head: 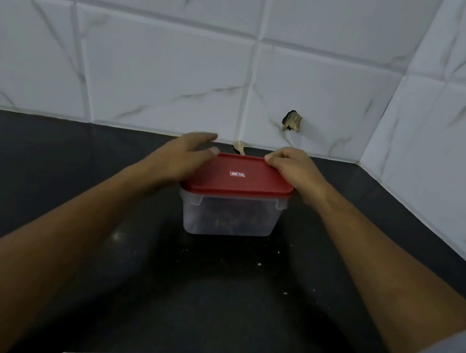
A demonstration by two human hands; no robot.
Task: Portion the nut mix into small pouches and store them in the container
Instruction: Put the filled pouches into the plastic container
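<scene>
1. My left hand (181,156) lies spread at the left end of the lid (237,177), fingers straight and reaching past the far corner, thumb tip resting on the lid's top edge. It grips nothing.
2. My right hand (291,167) is curled over the far right corner, its fingers pinching the lid's rim there.
3. The red lid sits level on the clear container (193,219), which stands upright on the desk (42,176) in front of me, near the wall (165,74). Dark contents (230,221) show through the side; they are too blurred for me to say whether they are pouches or loose nuts.
4. I judge the step to be working the lid's seal. Whether it is going on or coming off, I cannot tell from here.
5. If sealing: I would keep the left hand flat as a brace and press down corner by corner along the rim, not in the middle, so the edge seats all round.
6. If opening: I would hold the box down with the left hand and peel up from the pinched corner slowly, so that the light box does not jump or tip.
7. Either way I would push straight down, not away, because the box could slide on the smooth desk.
8. A pale spoon (239,146) lies just behind the box, against the wall; I would avoid pushing the box back onto it.
9. A few crumbs (259,263) dot the desk nearer me, and a broken hole (292,121) shows in the wall above.
</scene>
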